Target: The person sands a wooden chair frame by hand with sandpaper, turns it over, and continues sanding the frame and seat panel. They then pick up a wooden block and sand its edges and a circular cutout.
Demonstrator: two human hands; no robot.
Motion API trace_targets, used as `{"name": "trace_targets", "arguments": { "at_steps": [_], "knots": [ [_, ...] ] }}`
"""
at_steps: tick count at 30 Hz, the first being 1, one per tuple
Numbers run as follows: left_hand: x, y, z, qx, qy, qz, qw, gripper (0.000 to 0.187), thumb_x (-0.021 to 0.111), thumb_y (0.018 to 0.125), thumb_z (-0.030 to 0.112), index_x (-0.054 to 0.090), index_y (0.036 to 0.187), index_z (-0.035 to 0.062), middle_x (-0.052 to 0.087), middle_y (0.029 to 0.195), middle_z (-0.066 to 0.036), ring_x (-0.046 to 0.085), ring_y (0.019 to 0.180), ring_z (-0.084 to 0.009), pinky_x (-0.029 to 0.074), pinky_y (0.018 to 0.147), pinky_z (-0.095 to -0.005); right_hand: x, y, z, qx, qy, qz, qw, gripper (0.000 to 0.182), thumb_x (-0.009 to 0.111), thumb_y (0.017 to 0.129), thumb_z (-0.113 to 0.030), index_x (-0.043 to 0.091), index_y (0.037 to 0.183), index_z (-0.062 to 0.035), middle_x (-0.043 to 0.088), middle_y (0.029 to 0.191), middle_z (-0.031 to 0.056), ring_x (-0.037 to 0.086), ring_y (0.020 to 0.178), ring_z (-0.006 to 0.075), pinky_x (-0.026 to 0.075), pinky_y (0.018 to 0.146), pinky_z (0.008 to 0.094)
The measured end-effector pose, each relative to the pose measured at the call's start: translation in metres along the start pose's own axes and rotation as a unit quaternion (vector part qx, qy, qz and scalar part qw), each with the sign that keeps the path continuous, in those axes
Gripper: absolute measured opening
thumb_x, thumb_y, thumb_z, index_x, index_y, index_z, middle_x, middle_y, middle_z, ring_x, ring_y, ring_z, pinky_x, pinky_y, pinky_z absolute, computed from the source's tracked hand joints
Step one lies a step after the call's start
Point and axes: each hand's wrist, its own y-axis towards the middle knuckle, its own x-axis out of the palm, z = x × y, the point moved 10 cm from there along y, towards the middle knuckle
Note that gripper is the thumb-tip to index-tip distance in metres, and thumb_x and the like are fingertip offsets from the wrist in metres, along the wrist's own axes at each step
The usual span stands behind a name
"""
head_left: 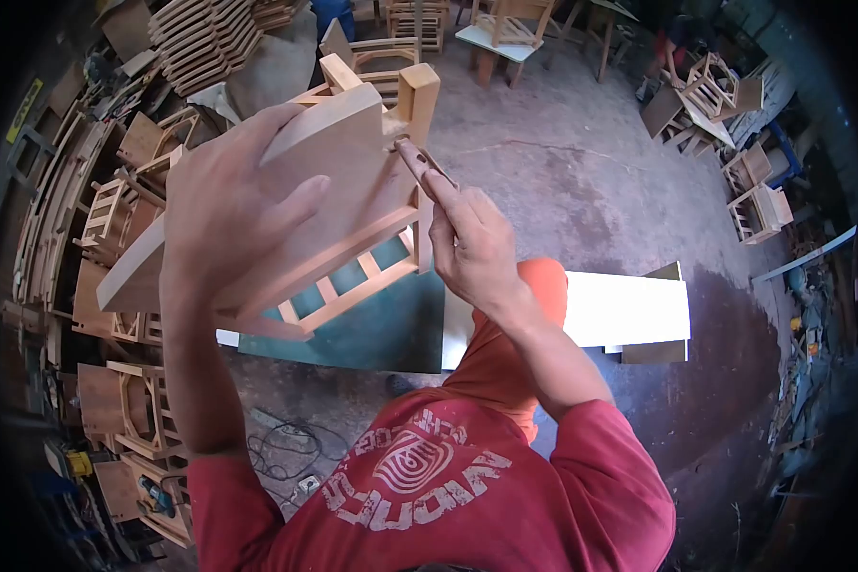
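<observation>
A pale wooden chair (343, 162) is tilted up in front of me, with its broad flat panel turned my way and its slatted side (353, 286) below. My left hand (234, 195) grips the panel's upper edge, thumb lying on the flat face. In my right hand (472, 238) is a thin brown strip (419, 162), its tip at the joint beside the chair's post (416, 95). The index finger stretches along the strip; I cannot tell its exact kind. Under the chair shows a green tabletop (372, 334).
A white board (629, 310) lies right of my orange-clad knee (543, 286). Wooden chairs (129, 410) line the left side, and stacked curved wood pieces (205, 43) stand at the back left. More chairs (710, 91) are at the far right. A cable (291, 448) lies on the floor.
</observation>
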Motion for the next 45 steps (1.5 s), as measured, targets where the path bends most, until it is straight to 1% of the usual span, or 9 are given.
{"name": "trace_targets", "arguments": {
  "at_steps": [5,6,11,14,25,35,37,43,45],
  "knots": [
    [-0.003,-0.001,-0.001,0.0,0.002,0.017,1.0,0.056,0.077,0.077,0.032,0.067,0.128,0.0092,0.074,0.107,-0.016,0.069,0.097,-0.0389,0.051,0.09,-0.0461,0.007,0.031,-0.012,-0.131,-0.165,-0.066,0.975,0.065,0.07,0.076,0.006,0.063,0.139,-0.0083,0.049,0.076,0.0067,0.051,0.068,0.0257,0.045,0.06,0.039],
    [-0.002,-0.002,-0.002,0.008,-0.015,0.019,1.0,0.056,0.077,0.078,0.032,0.067,0.128,0.0095,0.074,0.107,-0.016,0.069,0.099,-0.0389,0.051,0.091,-0.0462,0.01,0.038,-0.014,-0.154,-0.218,-0.076,0.961,0.054,0.065,0.083,-0.004,0.064,0.137,-0.0057,0.052,0.076,0.0032,0.054,0.069,0.0211,0.047,0.059,0.0346],
    [-0.002,-0.001,-0.003,0.017,-0.026,0.016,0.999,0.056,0.077,0.077,0.031,0.067,0.128,0.0097,0.074,0.108,-0.017,0.068,0.101,-0.0393,0.051,0.092,-0.0461,0.03,0.021,-0.012,-0.072,-0.198,-0.099,0.973,0.052,0.065,0.082,-0.003,0.062,0.134,-0.0055,0.053,0.076,0.005,0.057,0.07,0.0236,0.05,0.061,0.038],
    [-0.001,-0.006,0.002,0.039,0.002,0.031,0.999,0.055,0.078,0.077,0.03,0.067,0.127,0.0096,0.074,0.108,-0.017,0.069,0.098,-0.0401,0.052,0.09,-0.046,0.03,0.036,-0.001,-0.052,-0.095,-0.058,0.992,0.048,0.066,0.083,0.003,0.063,0.131,-0.0013,0.064,0.088,0.0135,0.06,0.076,0.0325,0.051,0.067,0.0446],
    [-0.003,0.0,0.003,0.002,-0.023,0.009,1.0,0.056,0.078,0.076,0.027,0.067,0.127,0.0067,0.075,0.107,-0.018,0.071,0.099,-0.0384,0.053,0.09,-0.0458,0.046,0.015,0.0,0.005,-0.028,0.072,0.997,0.051,0.065,0.089,0.005,0.058,0.139,0.0017,0.067,0.094,0.0192,0.064,0.077,0.0357,0.053,0.069,0.0435],
    [-0.003,-0.001,0.004,0.005,0.003,0.008,1.0,0.056,0.078,0.076,0.028,0.067,0.126,0.006,0.075,0.105,-0.019,0.071,0.098,-0.0385,0.053,0.089,-0.0451,0.024,-0.02,0.004,0.064,0.104,0.063,0.99,0.048,0.063,0.092,0.007,0.06,0.139,-0.0004,0.067,0.094,0.017,0.067,0.078,0.0305,0.054,0.072,0.0382],
    [-0.002,0.002,0.002,-0.007,0.021,-0.007,1.0,0.055,0.078,0.079,0.035,0.067,0.126,0.0083,0.075,0.106,-0.016,0.072,0.096,-0.0369,0.055,0.084,-0.044,0.022,-0.02,0.015,0.078,0.101,0.07,0.989,0.041,0.065,0.094,0.005,0.063,0.134,0.0007,0.067,0.099,0.016,0.07,0.084,0.0261,0.056,0.076,0.0338],
    [-0.001,0.002,-0.001,0.002,-0.004,0.003,1.0,0.054,0.078,0.076,0.029,0.068,0.124,0.0051,0.075,0.101,-0.019,0.073,0.095,-0.0374,0.054,0.088,-0.0435,0.021,-0.011,0.02,0.101,0.131,0.089,0.982,0.029,0.069,0.096,0.002,0.067,0.125,0.0043,0.068,0.12,0.0167,0.07,0.096,0.0187,0.057,0.088,0.0301],
    [0.0,0.002,-0.001,0.009,0.003,-0.001,1.0,0.054,0.077,0.079,0.034,0.068,0.125,0.0075,0.075,0.102,-0.017,0.073,0.095,-0.0368,0.055,0.085,-0.0435,0.018,-0.022,0.047,0.189,0.306,0.162,0.919,0.023,0.067,0.096,0.006,0.066,0.119,0.0052,0.07,0.12,0.0164,0.071,0.105,0.0224,0.057,0.092,0.0325]
  ]
}}
